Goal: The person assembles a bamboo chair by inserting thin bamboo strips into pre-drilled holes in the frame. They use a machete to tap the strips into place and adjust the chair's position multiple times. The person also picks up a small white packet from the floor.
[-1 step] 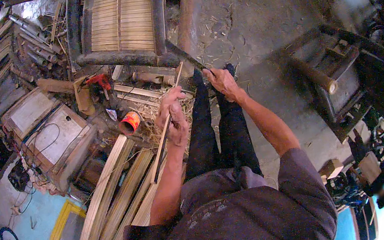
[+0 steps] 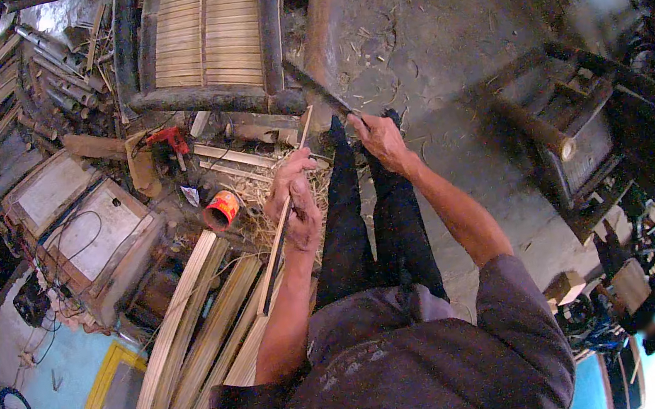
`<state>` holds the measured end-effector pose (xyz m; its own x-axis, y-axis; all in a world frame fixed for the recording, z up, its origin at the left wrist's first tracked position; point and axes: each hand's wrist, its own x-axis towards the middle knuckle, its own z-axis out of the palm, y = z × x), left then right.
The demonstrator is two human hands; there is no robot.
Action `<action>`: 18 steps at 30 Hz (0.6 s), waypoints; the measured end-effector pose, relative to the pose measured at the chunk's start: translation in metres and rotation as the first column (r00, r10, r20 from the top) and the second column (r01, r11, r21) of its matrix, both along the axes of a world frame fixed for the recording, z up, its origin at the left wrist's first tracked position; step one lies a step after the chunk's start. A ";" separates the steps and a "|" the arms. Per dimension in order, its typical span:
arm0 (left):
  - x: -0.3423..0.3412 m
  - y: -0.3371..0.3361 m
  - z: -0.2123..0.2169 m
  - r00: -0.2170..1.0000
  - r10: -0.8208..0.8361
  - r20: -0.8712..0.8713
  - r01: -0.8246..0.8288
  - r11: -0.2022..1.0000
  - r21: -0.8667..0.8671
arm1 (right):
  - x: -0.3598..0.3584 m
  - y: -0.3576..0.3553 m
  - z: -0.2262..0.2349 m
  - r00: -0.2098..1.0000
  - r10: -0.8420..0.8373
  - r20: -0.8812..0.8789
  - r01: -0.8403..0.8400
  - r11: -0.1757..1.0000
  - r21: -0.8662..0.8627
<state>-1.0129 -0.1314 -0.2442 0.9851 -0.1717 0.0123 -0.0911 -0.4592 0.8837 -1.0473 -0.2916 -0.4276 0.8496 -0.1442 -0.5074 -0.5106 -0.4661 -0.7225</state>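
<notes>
My left hand (image 2: 293, 197) is closed around a long, thin bamboo strip (image 2: 275, 258). One end of the strip points up past my fingers, and the other runs back along my forearm. In my right hand (image 2: 383, 144) is the handle of a long-bladed knife (image 2: 317, 89). Its dark blade slants up and to the left, beyond the strip's far end and apart from it in the picture. Pale shavings (image 2: 246, 189) lie heaped below and beside my left hand.
Long split bamboo strips (image 2: 186, 333) lean at lower left. An orange tin (image 2: 221, 209) and a red power tool (image 2: 169, 139) lie left of my hands, near a wooden cabinet (image 2: 88, 230). Ahead stands a bamboo frame with a slatted panel (image 2: 178, 37); dark furniture (image 2: 584, 126) is at right.
The knife has turned slightly in my right hand, its blade showing a little broader and its tip a bit higher. My left hand and the strip look almost unmoved.
</notes>
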 end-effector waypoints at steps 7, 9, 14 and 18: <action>-0.001 0.008 -0.003 0.999 -0.031 0.032 0.033 0.999 -0.043 | -0.008 0.019 -0.006 0.995 0.096 -0.030 -0.098 0.992 -0.080; -0.010 0.023 -0.013 1.000 0.006 0.028 -0.001 0.987 -0.162 | 0.002 0.007 -0.005 0.994 0.098 0.055 -0.096 0.994 -0.049; -0.061 0.072 -0.039 0.954 0.250 -0.168 -0.290 0.913 -0.287 | 0.006 -0.016 -0.031 0.964 -0.254 0.078 0.249 0.966 0.077; -0.065 0.084 -0.041 0.880 0.359 -0.310 -0.447 0.847 -0.288 | -0.012 -0.022 -0.034 0.981 0.190 0.024 -0.192 0.977 0.092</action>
